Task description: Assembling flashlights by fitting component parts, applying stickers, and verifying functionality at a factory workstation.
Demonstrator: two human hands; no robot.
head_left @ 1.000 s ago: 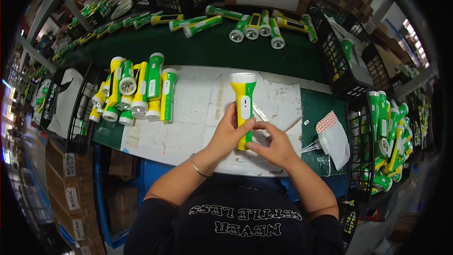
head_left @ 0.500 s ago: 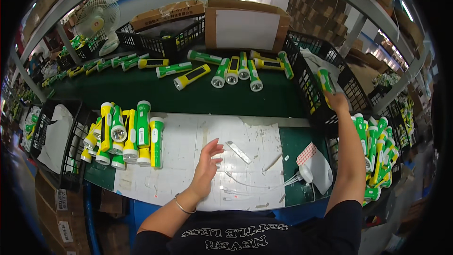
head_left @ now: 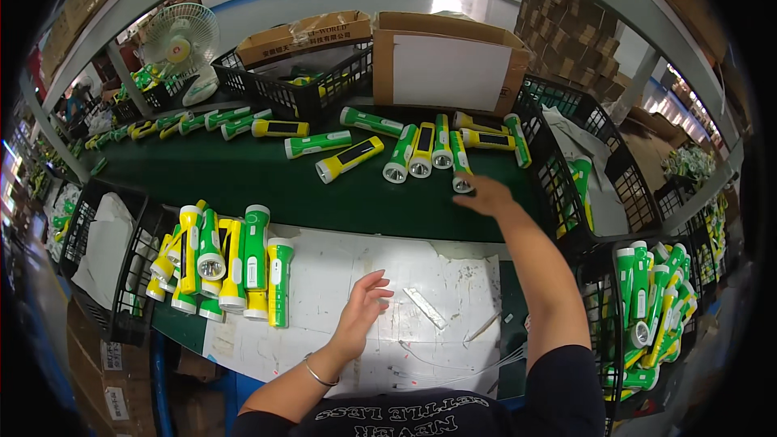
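My right hand reaches over the green surface, its fingers stretched out at the lens end of a green-and-yellow flashlight. Whether the fingertips touch it, I cannot tell. Beside that one lie several more flashlights, among them a yellow one with a dark panel. Above the white worktop my left hand hovers with fingers loosely apart and nothing in it. To its left, a pile of green and yellow flashlights rests on the worktop. A flat pale strip lies right of the left hand.
A black crate with paper and flashlights stands on the right. Below it is another crate, filled with flashlights. At the left is a paper-lined black crate. A cardboard box stands at the back; white cables lie near me.
My right hand has let go of a flashlight in the right-hand crate and moved left to the flashlights on the green surface. My left hand has barely moved. The view has shifted.
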